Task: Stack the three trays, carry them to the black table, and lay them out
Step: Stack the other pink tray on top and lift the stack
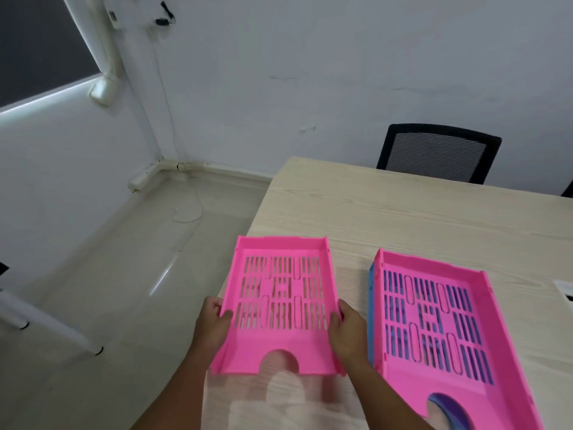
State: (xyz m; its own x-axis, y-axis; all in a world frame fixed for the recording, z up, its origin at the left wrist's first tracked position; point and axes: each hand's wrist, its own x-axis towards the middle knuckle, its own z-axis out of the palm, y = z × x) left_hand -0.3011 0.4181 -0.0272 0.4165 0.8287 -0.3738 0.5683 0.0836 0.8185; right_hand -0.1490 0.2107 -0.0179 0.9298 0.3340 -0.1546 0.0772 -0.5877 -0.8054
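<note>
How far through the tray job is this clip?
Early. Done: one pink tray already sits on a blue tray on the light wood table. In hand: the left hand and right hand hold the second pink tray by its sides. Left: adding it, carrying, laying out; no black table is visible.

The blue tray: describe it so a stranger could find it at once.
Start at the light wooden table. On its right side lies a pink tray that nobody is holding. The blue tray sits under it, showing only as a thin blue edge along its left side.
</note>
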